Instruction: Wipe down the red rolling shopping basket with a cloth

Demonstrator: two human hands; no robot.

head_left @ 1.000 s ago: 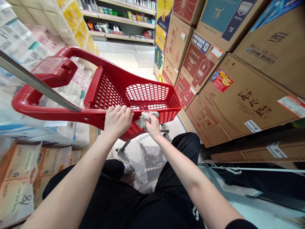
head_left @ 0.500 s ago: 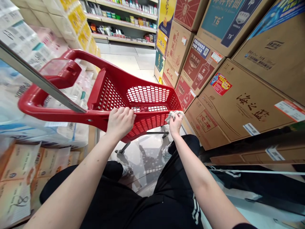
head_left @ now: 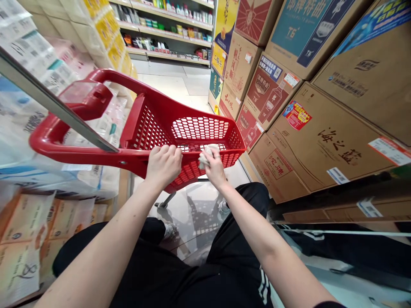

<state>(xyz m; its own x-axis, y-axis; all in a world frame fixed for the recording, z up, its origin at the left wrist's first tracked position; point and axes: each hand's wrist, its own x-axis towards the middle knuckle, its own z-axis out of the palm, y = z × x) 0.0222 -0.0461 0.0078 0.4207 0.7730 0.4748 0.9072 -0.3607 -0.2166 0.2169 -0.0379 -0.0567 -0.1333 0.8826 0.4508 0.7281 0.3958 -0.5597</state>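
Note:
A red plastic shopping cart [head_left: 147, 115] with perforated basket walls stands side-on before me, its handle toward the left. My left hand [head_left: 164, 166] is closed over the near rim of the basket, fingers curled to the inner side. Farther right on that same rim, my right hand [head_left: 215, 169] grips a crumpled pale cloth [head_left: 209, 153] and presses it against the rim. A ring shows on one finger of the right hand. The fingertips of my left hand are hidden behind the rim.
Stacked cardboard cartons [head_left: 321, 137] wall in the right side. Packaged paper goods [head_left: 96, 38] and boxed items [head_left: 28, 222] crowd the left. A metal bar [head_left: 58, 100] crosses in front of the cart handle. Shelves of bottles [head_left: 170, 32] stand at the far end.
My right hand has slid the cloth left along the near rim, from the far right corner toward my left hand. The left hand keeps its grip; the cart appears nearly unmoved.

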